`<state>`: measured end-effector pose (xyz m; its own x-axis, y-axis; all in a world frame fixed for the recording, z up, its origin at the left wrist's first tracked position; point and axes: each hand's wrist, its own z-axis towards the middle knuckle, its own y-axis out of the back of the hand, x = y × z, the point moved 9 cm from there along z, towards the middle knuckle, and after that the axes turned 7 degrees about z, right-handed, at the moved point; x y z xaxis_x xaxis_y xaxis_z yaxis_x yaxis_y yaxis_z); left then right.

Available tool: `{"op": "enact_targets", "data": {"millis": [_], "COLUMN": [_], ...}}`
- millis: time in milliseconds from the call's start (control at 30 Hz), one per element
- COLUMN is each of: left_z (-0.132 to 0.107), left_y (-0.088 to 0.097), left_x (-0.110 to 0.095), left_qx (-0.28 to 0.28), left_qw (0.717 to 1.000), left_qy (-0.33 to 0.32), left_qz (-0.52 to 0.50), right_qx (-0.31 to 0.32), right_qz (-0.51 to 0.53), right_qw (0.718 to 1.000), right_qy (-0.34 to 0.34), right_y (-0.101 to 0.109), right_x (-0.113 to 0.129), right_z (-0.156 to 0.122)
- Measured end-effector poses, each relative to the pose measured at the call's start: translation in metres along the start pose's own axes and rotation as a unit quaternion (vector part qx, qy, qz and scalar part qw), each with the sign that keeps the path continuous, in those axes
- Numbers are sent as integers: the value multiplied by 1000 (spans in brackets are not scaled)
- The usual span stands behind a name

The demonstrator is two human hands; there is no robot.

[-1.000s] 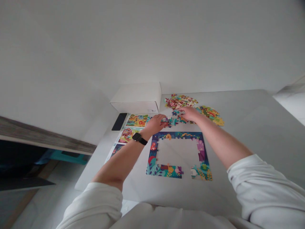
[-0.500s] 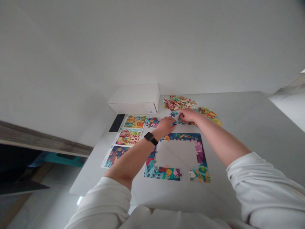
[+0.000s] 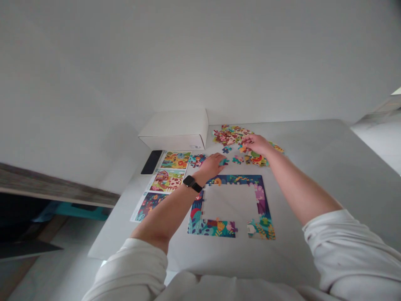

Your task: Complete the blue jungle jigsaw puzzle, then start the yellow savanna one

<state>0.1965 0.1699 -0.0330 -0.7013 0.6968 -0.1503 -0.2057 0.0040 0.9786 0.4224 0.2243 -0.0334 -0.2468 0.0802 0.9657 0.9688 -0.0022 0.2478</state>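
White tabletop point(image 3: 313, 167). White cardboard box point(image 3: 173, 129). Colourful jungle-print jigsaw border point(image 3: 200, 217), gap along bottom edge. Left hand point(image 3: 211, 165), flat, open, nothing visibly held; right hand point(image 3: 257, 144), fingers pinched, hold too small to tell. Teal jigsaw piece point(image 3: 223, 161) just above border, beside left hand. Risk: low left forearm point(image 3: 169, 209) nudging unjoined border pieces apart.

Wall point(image 3: 200, 58): bright, even, soft light, no glare
Table point(image 3: 316, 167): faint shadows
Pieces point(image 3: 227, 136): slightly blurred
Frame edges: wide-lens curving

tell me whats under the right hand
Loose jigsaw pieces in red, green and yellow lie around and below the right hand on the white table. Whatever lies directly beneath the palm is covered by the hand, so it cannot be seen.
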Motion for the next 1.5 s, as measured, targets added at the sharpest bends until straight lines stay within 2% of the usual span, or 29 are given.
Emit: {"op": "enact_targets", "data": {"millis": [133,333,400,500,733,900,1067,1233,1500], "left_z": [-16,-70,-86,-97,-89,-93,-98,-102,-101], "left_y": [13,48,55,59,50,26,8,4,8], "left_x": [22,71,80,83,76,85,95,102,94], "left_qx": [-34,-134,-160,-178,-155,-138,-115,-130,-140], "left_qw": [998,977,967,958,970,975,972,967,967], "left_qy": [38,137,163,189,169,173,201,211,192], "left_qz": [-29,-96,-113,-122,-86,-23,-29,-65,-90], "right_qx": [0,-12,-20,-28,-38,-38,-26,-30,-35], "right_qz": [73,163,184,201,188,179,159,162,170], "right_qw": [997,986,983,979,981,983,987,986,985], "right_qy": [-12,-12,-8,9,26,22,26,27,11], "right_y": [-1,4,5,3,0,-4,-10,-10,-11], "right_x": [-7,-20,-25,-28,-35,-42,-43,-42,-47], "right_z": [-15,-50,-59,-67,-71,-72,-72,-75,-74]}}
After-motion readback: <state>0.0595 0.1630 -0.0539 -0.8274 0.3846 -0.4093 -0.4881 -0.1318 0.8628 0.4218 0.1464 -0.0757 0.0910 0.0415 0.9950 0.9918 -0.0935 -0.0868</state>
